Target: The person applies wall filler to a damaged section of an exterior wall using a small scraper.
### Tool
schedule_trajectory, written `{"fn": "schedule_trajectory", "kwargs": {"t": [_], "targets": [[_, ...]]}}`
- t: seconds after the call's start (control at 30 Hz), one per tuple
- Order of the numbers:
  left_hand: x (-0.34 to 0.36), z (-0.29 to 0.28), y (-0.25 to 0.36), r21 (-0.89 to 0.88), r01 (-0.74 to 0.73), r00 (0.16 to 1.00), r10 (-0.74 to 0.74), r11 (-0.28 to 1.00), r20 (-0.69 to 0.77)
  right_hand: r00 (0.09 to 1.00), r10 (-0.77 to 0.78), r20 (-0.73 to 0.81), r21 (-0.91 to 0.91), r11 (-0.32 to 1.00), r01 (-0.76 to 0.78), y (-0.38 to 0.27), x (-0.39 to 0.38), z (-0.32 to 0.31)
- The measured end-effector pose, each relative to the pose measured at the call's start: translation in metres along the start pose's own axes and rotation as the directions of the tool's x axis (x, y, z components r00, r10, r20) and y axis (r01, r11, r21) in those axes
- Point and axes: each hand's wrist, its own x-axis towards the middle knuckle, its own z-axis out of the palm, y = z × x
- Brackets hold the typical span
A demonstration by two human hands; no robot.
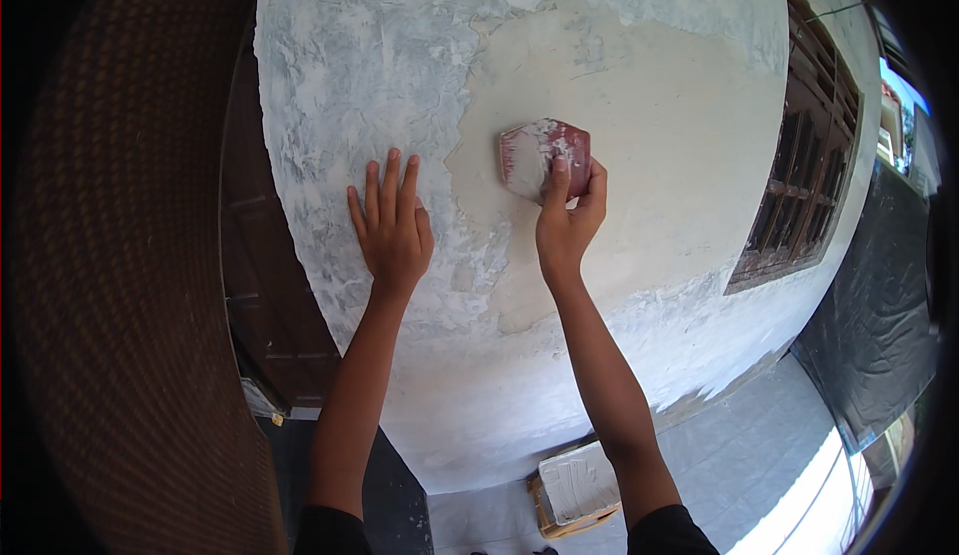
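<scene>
At the far left, a brown woven screen (pixel 130 225) bulges down the side of the view. Just right of it stands a dark brown door (pixel 275 265) with panels, and below that is a patch of dark floor (pixel 392 500) with pale specks. Next comes the wall (pixel 340 75), coated in streaky white and grey, its left edge bent into a curve. The left hand (pixel 394 230) lies against this rough coating, fingers spread and pointing up, back to the viewer, gripping nothing.

The two hands are apart. Between and beyond them begins a smoother cream patch (pixel 659 135) with a ragged border. In front of this patch is a reddish scraper (pixel 521 160) with angled corners, smeared with white paste. The right hand (pixel 572 220) is clamped on its lower right part, the thumb across the near face. Whether the scraper touches the wall is hard to tell.

Below, near the wall's foot, a brown box (pixel 546 517) carrying white paste (pixel 579 482) sits on the grey tiled floor (pixel 739 445). Further right is a brown-framed window (pixel 807 170), then a dark sheet (pixel 879 295) hanging at the far right.
</scene>
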Motion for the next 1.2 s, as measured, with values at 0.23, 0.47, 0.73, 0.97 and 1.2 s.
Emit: {"fn": "schedule_trajectory", "kwargs": {"t": [0.23,0.47,0.73,0.97,1.2], "targets": [[0.0,-0.003,-0.002,-0.003,0.001,1.0,-0.001,1.0,0.012,0.989,0.091,-0.121,-0.1,0.99,-0.103,0.016,0.02,-0.003],[0.001,0.0,0.002,0.008,0.001,1.0,-0.001,1.0,0.015,0.961,0.201,-0.189,0.196,0.967,-0.164,0.001,0.019,-0.023],[-0.003,-0.001,-0.005,0.016,-0.005,1.0,0.005,1.0,0.012,0.995,-0.077,-0.057,-0.184,0.981,0.065,0.009,0.012,0.021],[-0.001,0.001,0.005,0.031,0.006,1.0,-0.006,0.999,0.014,0.9,0.246,-0.36,0.199,0.963,-0.183,0.011,0.051,-0.047],[-0.002,0.0,0.002,0.037,0.012,1.0,-0.012,0.999,0.003,0.909,-0.293,0.297,-0.109,0.935,0.337,-0.003,-0.031,0.016]]}}
